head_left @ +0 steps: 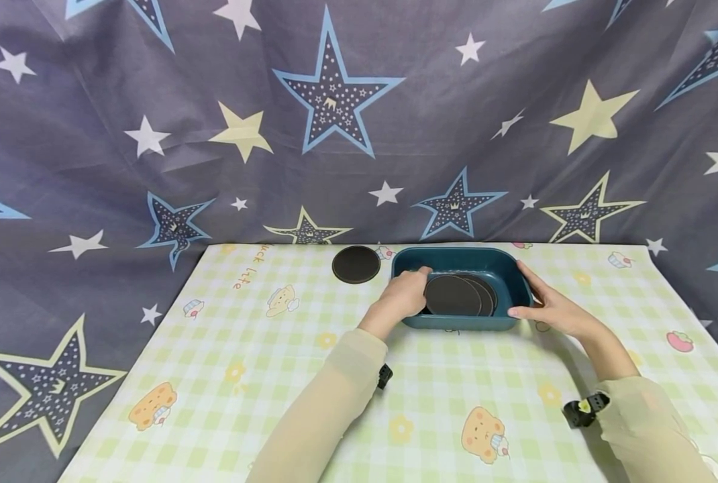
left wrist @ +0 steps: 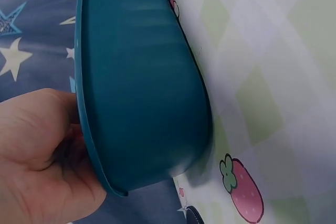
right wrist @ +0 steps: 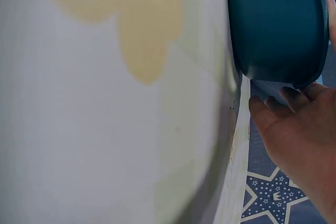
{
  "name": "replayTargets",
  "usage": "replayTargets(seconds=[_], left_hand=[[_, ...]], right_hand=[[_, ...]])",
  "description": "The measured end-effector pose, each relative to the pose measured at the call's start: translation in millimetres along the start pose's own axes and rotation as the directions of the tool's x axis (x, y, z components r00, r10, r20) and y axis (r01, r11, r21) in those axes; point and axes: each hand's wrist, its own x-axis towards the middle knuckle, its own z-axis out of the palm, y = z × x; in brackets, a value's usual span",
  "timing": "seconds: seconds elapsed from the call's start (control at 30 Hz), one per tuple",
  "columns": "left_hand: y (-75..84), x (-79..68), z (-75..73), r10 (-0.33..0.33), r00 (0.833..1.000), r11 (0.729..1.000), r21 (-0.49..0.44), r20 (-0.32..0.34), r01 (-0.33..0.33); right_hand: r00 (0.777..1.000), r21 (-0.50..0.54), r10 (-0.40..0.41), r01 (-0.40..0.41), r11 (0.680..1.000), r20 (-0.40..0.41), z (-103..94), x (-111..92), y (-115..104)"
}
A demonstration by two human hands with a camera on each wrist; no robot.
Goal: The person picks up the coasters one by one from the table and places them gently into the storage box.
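Observation:
A deep teal bin (head_left: 463, 323) stands near the table's back edge. Inside lie several flat black discs (head_left: 453, 296), overlapping one another. My left hand (head_left: 398, 298) reaches over the bin's left rim, curled at the left edge of the nearest disc and seeming to pinch it; the fingertips are hidden by the rim in the left wrist view. At the other end, my right hand (head_left: 555, 310) holds the bin, with its thumb at the front corner and its fingers along the outer right wall. Another round black disc (head_left: 355, 264) lies flat on the table, left of the bin.
A checked green and white cloth (head_left: 311, 376) with cartoon prints covers the table. Behind the table hangs a dark curtain (head_left: 202, 174) patterned with stars, close to the bin's far side. Small black devices sit at both wrists.

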Motion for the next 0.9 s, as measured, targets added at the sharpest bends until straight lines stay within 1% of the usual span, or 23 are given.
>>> replayTargets(seconds=[0.17,0.33,0.47,0.6,0.73,0.9], left_hand=[[1.6,-2.0,0.8,0.048,0.999,0.997,0.059,0.022,-0.049],[1.1,-3.4,0.5,0.088,0.996,0.995,0.051,0.028,-0.089],[-0.6,-4.3,0.3,0.093,0.995,0.996,0.0,0.025,-0.093],[-2.8,-5.7,0.3,0.098,0.995,0.992,-0.079,0.007,-0.097],[-4.7,-6.7,0.1,0.116,0.993,0.978,-0.173,-0.026,-0.119],[-8.1,-6.7,-1.0,0.155,0.986,0.954,-0.25,-0.065,-0.166]], right_hand=[[1.0,0.013,-0.001,0.001,1.0,0.002,-0.4,-0.2,-0.6],[1.0,0.005,0.001,-0.001,1.0,0.003,-0.6,-0.1,0.2],[1.0,0.004,-0.002,0.002,1.0,0.003,-0.5,-0.1,1.6],[1.0,0.019,-0.01,0.01,1.0,0.005,-0.3,0.2,2.5],[1.0,0.02,-0.015,0.015,1.0,0.005,-0.5,0.2,2.0],[1.0,0.007,-0.015,0.015,1.0,0.004,-1.2,0.0,1.2]])
